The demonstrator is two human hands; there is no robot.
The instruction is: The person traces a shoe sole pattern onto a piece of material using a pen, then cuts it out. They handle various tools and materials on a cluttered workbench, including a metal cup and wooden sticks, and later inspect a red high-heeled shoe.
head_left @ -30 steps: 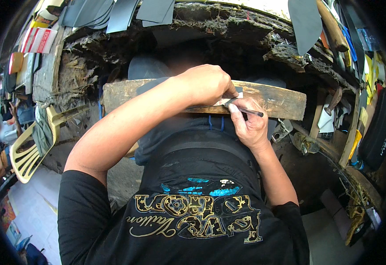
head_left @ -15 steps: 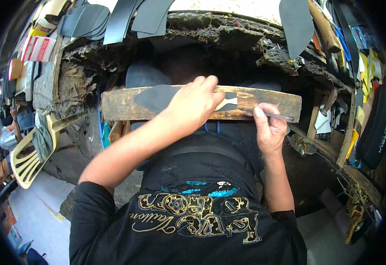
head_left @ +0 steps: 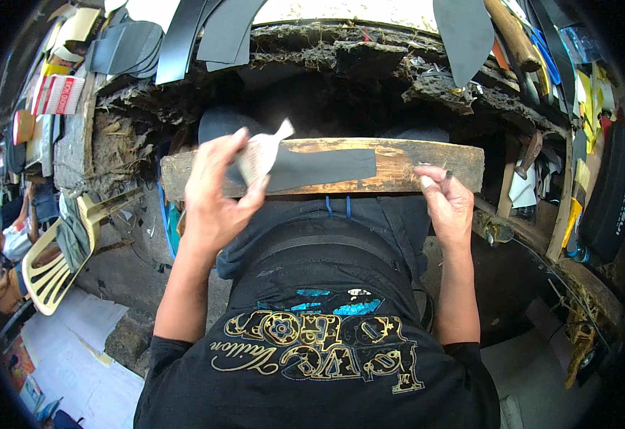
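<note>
The wooden board (head_left: 399, 170) lies crosswise over the person's thighs and serves as the work support. The dark grey sheet (head_left: 330, 167) rests flat on its upper face; the sheet's left end is covered by the left hand (head_left: 212, 189) and by the white template (head_left: 261, 156). The left hand holds this template between thumb and fingers, raised and tilted above the left part of the board, with its narrow end pointing up and to the right.

The right hand (head_left: 450, 207) is positioned at the right part of the board, clear of the sheet. Its thumb and index finger are pinched narrow on a pen (head_left: 449, 175), which is mostly hidden; only a dark end shows clearly.

Containers are located to both sides. Left: a red-and-white box (head_left: 58, 94) sits on the ledge; its contents cannot be determined. Right: an open wooden compartment (head_left: 561, 200) holds a white sheet (head_left: 523, 193) and a wooden-handled tool (head_left: 530, 154).

At the front, loose dark pieces (head_left: 225, 39) overhang the edge of the workbench (head_left: 348, 13). A grey cloth (head_left: 75, 232) hangs over the cream plastic chair (head_left: 35, 275) at left.
</note>
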